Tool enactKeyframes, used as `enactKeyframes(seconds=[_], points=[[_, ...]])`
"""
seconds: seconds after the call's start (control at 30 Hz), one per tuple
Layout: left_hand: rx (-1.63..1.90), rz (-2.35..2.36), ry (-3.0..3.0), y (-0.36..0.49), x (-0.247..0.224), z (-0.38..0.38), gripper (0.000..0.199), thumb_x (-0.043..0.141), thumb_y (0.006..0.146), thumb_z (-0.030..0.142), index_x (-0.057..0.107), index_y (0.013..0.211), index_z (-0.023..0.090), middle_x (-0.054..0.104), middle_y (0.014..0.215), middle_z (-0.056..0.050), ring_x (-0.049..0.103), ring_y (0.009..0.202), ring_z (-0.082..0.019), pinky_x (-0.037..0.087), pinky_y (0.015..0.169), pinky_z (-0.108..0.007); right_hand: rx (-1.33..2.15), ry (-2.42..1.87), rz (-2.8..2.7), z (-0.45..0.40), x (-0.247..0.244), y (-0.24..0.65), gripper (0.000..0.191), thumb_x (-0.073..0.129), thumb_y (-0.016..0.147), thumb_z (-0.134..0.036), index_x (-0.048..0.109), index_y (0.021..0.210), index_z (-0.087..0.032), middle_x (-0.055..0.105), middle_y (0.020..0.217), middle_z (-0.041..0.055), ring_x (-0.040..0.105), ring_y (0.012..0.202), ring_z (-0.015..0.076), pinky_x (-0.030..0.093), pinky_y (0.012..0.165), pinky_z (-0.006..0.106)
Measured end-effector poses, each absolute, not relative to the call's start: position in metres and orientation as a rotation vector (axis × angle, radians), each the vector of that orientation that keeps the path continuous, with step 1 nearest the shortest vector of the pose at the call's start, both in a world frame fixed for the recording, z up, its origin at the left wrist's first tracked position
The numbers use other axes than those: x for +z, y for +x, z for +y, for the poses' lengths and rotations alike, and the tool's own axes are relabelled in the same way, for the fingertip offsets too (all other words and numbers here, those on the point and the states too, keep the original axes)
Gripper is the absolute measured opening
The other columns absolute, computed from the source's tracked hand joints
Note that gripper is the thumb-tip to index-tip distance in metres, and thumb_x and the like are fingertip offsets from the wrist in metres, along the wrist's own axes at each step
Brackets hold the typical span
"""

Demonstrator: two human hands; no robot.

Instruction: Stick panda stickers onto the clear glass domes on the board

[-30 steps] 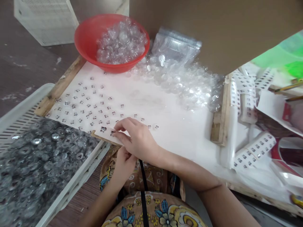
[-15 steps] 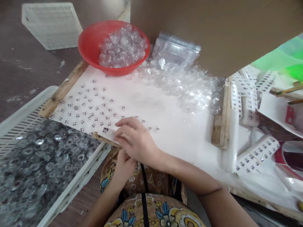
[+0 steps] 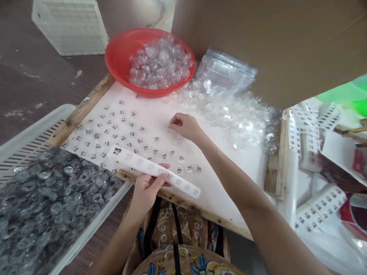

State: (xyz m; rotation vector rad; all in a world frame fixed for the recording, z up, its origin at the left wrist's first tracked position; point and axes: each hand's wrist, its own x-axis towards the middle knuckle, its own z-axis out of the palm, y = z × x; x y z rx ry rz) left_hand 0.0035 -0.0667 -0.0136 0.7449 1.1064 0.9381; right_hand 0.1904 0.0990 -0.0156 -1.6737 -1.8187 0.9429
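My left hand [image 3: 150, 187] pinches a white strip of panda stickers [image 3: 137, 161] between thumb and fingers, over the front edge of the board. One panda picture shows clearly at the strip's left end; paler ones run along the rest. Above the middle of the white board [image 3: 160, 118], my right hand [image 3: 185, 126] has thumb and fingertips closed together. Whatever they hold, if anything, is too small to make out. Many small panda pictures [image 3: 132, 134] lie in loose rows on the board's left half, some visibly on clear round pieces [image 3: 189, 168].
A red bowl [image 3: 120, 72] of clear round pieces stands at the board's back, beside a clear plastic bag [image 3: 226, 72] and a spread of clear discs [image 3: 229, 114]. A crate [image 3: 86, 236] full of clear pieces sits at left. Bundled sticker sheets [image 3: 321, 208] lie at right.
My hands were together at the board's front edge. The right has moved away and up over the board; the left now holds the sticker strip in plain view. The view has shifted slightly.
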Motion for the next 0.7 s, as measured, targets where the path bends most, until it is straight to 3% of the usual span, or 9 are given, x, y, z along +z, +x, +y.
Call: enactKeyframes(seconds=[0.23, 0.47, 0.63, 0.7], points=[[0.936, 1.064, 0.727, 0.001, -0.01, -0.067, 0.028, 0.071, 0.083, 0.034, 0.075, 0.104, 0.017, 0.073, 0.084, -0.003, 0.066, 0.07, -0.014, 0.057, 0.067, -0.022, 0.846, -1.777, -1.939, 0.102, -0.019, 0.181, 0.008, 0.059, 0.075, -0.012, 0.065, 0.077, -0.018, 0.065, 0.073, 0.0006, 0.054, 0.067, 0.0127, 0.039, 0.067, 0.026], [0.941, 1.08, 0.72, 0.004, -0.01, -0.067, 0.031, 0.073, 0.08, 0.036, 0.074, 0.103, 0.015, 0.072, 0.08, -0.004, 0.067, 0.069, -0.016, 0.057, 0.067, -0.026, 0.622, -1.82, -2.046, 0.093, -0.025, 0.165, 0.012, 0.058, 0.08, -0.012, 0.067, 0.082, -0.018, 0.064, 0.095, 0.0073, 0.057, 0.074, 0.0159, 0.042, 0.072, 0.028], [0.943, 1.085, 0.744, 0.005, -0.011, -0.07, 0.032, 0.072, 0.08, 0.037, 0.074, 0.103, 0.015, 0.072, 0.084, -0.005, 0.067, 0.071, -0.017, 0.057, 0.069, -0.027, 0.679, -1.735, -2.028, 0.087, -0.022, 0.151, 0.029, 0.054, 0.082, -0.006, 0.064, 0.105, -0.019, 0.07, 0.087, 0.004, 0.062, 0.081, 0.0189, 0.043, 0.077, 0.031], [0.933, 1.084, 0.77, 0.006, -0.011, -0.071, 0.031, 0.071, 0.082, 0.037, 0.074, 0.104, 0.016, 0.072, 0.086, -0.005, 0.067, 0.071, -0.016, 0.057, 0.069, -0.027, 0.721, -1.653, -1.994, 0.077, -0.01, 0.14, 0.025, 0.053, 0.086, -0.009, 0.063, 0.107, -0.019, 0.071, 0.091, 0.005, 0.062, 0.083, 0.0183, 0.043, 0.078, 0.031]])
